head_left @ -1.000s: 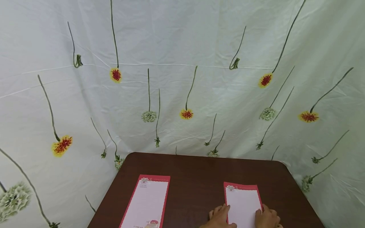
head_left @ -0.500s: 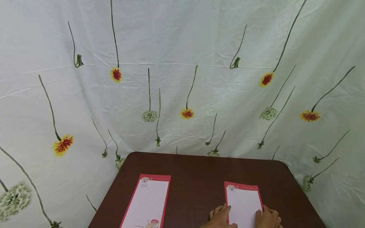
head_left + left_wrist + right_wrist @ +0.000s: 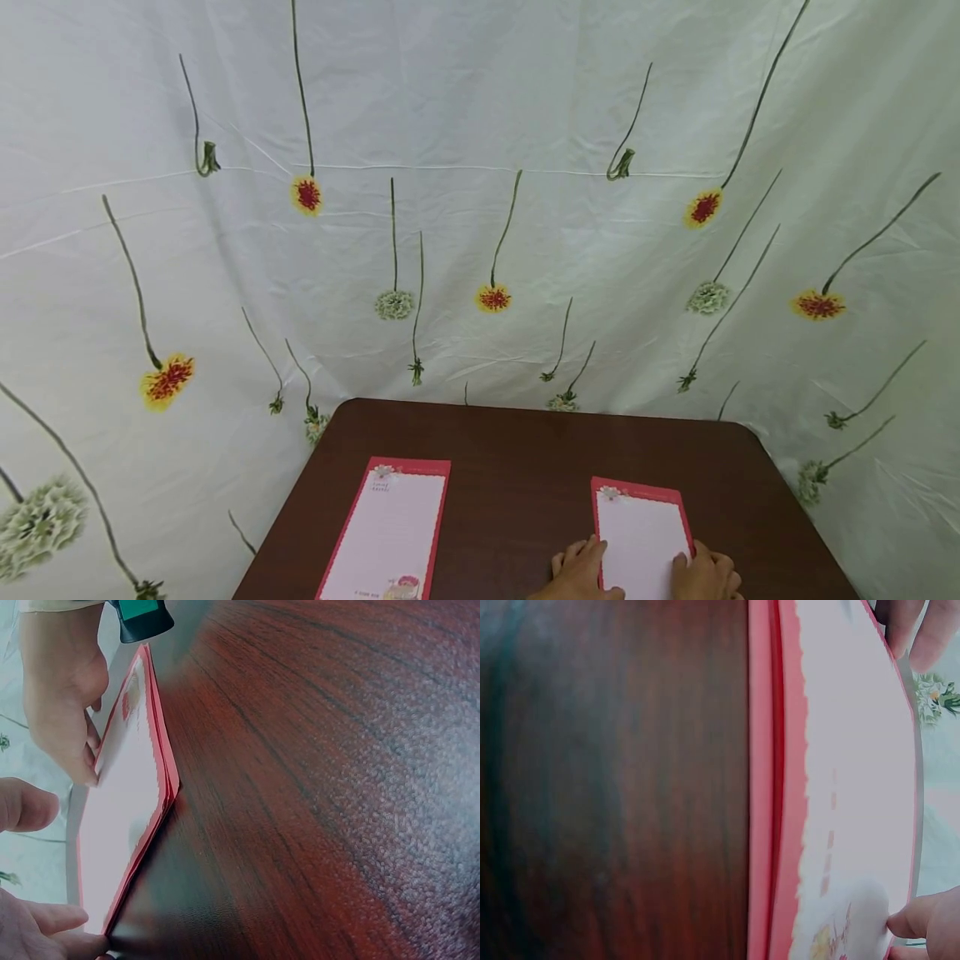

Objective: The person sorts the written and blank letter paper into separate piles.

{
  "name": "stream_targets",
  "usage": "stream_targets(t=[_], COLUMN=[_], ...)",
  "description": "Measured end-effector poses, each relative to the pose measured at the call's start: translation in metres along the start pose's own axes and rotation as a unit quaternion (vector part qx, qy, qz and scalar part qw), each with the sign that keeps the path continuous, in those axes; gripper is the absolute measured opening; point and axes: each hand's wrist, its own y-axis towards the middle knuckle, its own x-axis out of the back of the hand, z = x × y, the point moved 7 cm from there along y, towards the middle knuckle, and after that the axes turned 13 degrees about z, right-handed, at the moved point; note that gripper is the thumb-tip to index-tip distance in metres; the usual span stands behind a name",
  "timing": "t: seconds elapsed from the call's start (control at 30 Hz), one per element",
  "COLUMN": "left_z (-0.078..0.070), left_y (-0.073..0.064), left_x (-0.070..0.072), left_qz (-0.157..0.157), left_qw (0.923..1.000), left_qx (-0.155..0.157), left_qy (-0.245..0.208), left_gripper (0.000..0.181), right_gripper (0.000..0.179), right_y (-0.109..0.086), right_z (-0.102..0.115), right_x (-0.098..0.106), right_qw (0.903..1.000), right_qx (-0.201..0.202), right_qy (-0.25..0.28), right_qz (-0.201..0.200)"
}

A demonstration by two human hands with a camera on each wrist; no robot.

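Observation:
Red-bordered sheets of paper (image 3: 642, 533), white inside with a small flower print, lie at the table's right side; in the right wrist view, parted layers of the sheets (image 3: 780, 772) show along one edge. My left hand (image 3: 576, 573) is at their left side. In the left wrist view its straight fingers (image 3: 64, 922) touch the paper's edge and its thumb (image 3: 30, 804) stands apart. My right hand (image 3: 703, 575) grips the right edge, thumb on top; in the right wrist view this thumb (image 3: 922, 922) presses near a printed corner.
Another red-bordered sheet (image 3: 393, 533) with matching print lies to the left on the dark brown wooden table (image 3: 517, 467). Behind hangs a pale curtain (image 3: 450, 100) printed with flowers. A green and black device (image 3: 142, 616) is worn at the right wrist.

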Motion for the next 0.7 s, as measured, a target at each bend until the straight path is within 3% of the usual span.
stream_targets(t=[0.23, 0.4, 0.57, 0.7], left_z=[-0.002, -0.007, -0.014, -0.010], left_y=[-0.007, -0.020, -0.039, -0.055], left_x=[0.005, 0.023, 0.046, 0.067], left_qz=[-0.021, -0.051, -0.079, -0.094], left_qw=[0.9998, 0.9985, 0.9955, 0.9947], left_qx=[-0.005, -0.007, -0.029, -0.029], left_qy=[-0.002, 0.022, 0.044, 0.029], left_gripper=[0.069, 0.064, 0.068, 0.078], right_gripper=[0.041, 0.039, 0.051, 0.068], right_y=[-0.002, -0.007, -0.011, -0.015], right_z=[0.000, 0.011, 0.030, 0.051], right_x=[0.000, 0.004, 0.010, 0.012], right_qw=[0.9998, 0.9983, 0.9986, 0.9939], right_qx=[0.009, 0.035, 0.052, 0.098], right_qy=[0.008, 0.009, -0.013, -0.032], right_qz=[-0.019, -0.047, 0.001, 0.041])
